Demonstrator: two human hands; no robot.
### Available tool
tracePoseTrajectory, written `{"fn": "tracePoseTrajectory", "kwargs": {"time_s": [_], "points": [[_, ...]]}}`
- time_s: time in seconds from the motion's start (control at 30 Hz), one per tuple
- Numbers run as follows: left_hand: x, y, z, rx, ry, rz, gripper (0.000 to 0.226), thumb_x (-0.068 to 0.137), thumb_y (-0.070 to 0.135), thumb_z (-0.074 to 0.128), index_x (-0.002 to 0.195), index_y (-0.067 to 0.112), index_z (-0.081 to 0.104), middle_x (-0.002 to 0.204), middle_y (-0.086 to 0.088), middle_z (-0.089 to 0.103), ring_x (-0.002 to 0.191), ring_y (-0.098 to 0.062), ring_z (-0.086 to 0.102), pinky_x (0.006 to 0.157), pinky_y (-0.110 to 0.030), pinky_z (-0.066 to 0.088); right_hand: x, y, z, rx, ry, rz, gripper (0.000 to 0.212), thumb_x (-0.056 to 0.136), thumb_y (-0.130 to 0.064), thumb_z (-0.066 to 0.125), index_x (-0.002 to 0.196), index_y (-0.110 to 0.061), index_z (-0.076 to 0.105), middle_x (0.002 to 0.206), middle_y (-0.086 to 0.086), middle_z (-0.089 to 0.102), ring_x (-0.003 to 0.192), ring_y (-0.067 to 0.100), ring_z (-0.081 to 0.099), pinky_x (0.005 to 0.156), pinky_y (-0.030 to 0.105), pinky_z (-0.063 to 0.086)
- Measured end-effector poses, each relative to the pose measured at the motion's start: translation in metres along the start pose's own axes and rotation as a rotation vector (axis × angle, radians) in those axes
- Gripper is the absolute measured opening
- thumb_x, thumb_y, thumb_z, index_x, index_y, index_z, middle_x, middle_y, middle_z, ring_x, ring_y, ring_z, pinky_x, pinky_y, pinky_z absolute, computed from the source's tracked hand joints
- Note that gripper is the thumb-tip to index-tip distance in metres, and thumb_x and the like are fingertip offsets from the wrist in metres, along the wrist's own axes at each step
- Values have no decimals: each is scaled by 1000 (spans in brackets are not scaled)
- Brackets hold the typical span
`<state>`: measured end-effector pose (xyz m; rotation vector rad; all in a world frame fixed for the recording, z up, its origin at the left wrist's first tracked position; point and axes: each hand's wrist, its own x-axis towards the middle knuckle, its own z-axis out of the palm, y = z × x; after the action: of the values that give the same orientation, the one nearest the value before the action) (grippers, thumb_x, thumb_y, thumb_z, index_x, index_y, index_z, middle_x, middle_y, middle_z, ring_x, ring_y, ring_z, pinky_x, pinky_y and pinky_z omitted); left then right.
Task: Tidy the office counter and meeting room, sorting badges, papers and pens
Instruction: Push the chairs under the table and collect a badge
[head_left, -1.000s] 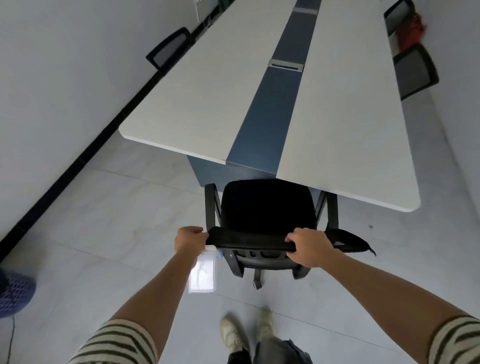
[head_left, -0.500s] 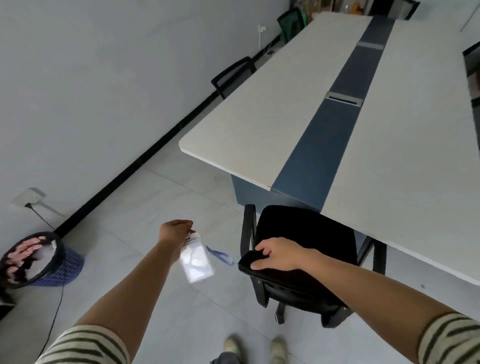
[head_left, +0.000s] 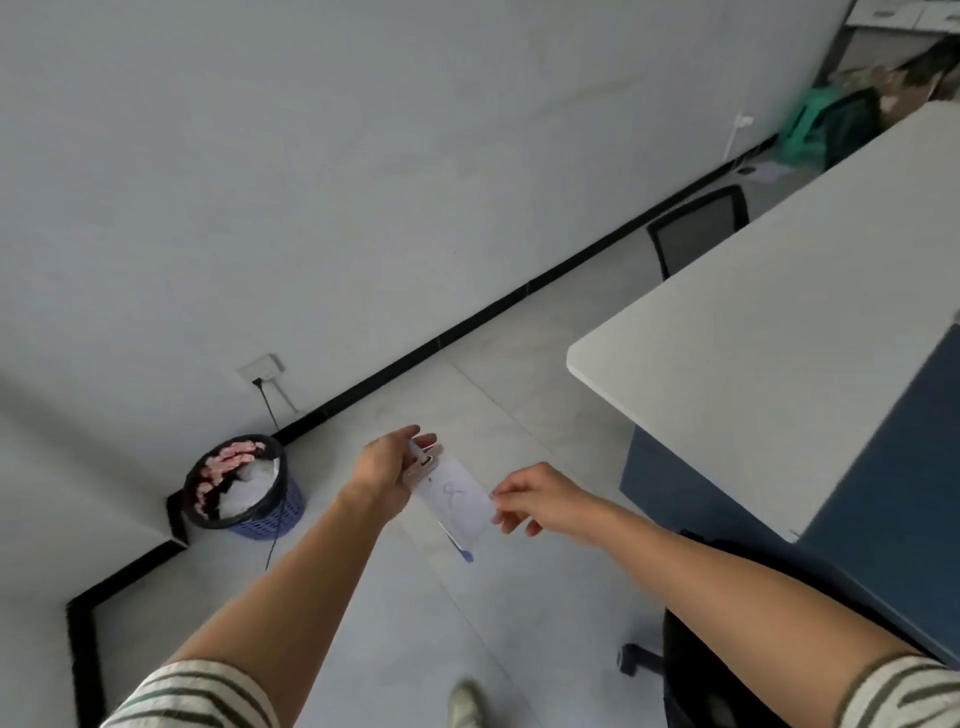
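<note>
A clear plastic badge holder (head_left: 457, 500) with a white card inside hangs in the air above the floor. My left hand (head_left: 390, 470) grips its top clip end. My right hand (head_left: 530, 500) pinches its lower right edge between thumb and fingers. A short blue lanyard strap (head_left: 461, 550) dangles below the badge.
A long white meeting table (head_left: 779, 332) with a blue centre strip fills the right. A black office chair (head_left: 691, 670) stands under my right arm, another chair (head_left: 696, 228) by the table's left side. A blue waste basket (head_left: 240, 486) full of rubbish sits against the wall corner at left.
My view has swung left, away from the table. My right hand let go of the chair back and took the badge's lower edge. My left hand raised the badge.
</note>
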<state>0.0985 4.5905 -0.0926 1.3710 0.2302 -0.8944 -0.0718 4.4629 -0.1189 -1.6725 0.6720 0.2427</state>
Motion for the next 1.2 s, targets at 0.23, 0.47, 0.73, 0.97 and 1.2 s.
{"fn": "tracePoseTrajectory", "kwargs": {"time_s": [0.23,0.47,0.73,0.97,1.2], "points": [[89,92,-21,91,90,110,23,79,-9,68,100,-1,60,84,-18,68,61,-22,68,53,-25,57,93,-73,-18,57,-26,-6,14,94,-17,58,95,-7,68,84,4,71,66,10,60,59,23,49],[190,133,32,121,-109,-239,30,89,33,65,94,4,57,85,-12,60,70,-23,61,49,-26,52,187,-97,-88,47,19,8,16,94,-17,59,98,-6,69,83,1,72,67,9,60,61,24,49],[304,216,137,9,-178,-153,21,97,18,52,78,9,52,85,-13,62,70,-23,59,65,-36,49,306,-149,-196,66,-8,8,17,92,-17,60,101,-6,69,87,5,72,70,12,60,61,23,48],[390,279,195,-133,-228,-174,27,100,19,41,75,11,44,98,-23,69,91,-37,67,82,-46,51,387,-170,-282,62,116,74,22,92,-26,63,105,-8,67,92,4,74,73,11,65,62,23,49],[505,338,257,14,-358,-254,31,96,26,48,70,12,54,79,-14,65,86,-34,64,95,-43,43,468,-141,-382,144,427,261,12,93,-20,61,98,-11,65,89,6,71,70,14,65,59,24,48]]}}
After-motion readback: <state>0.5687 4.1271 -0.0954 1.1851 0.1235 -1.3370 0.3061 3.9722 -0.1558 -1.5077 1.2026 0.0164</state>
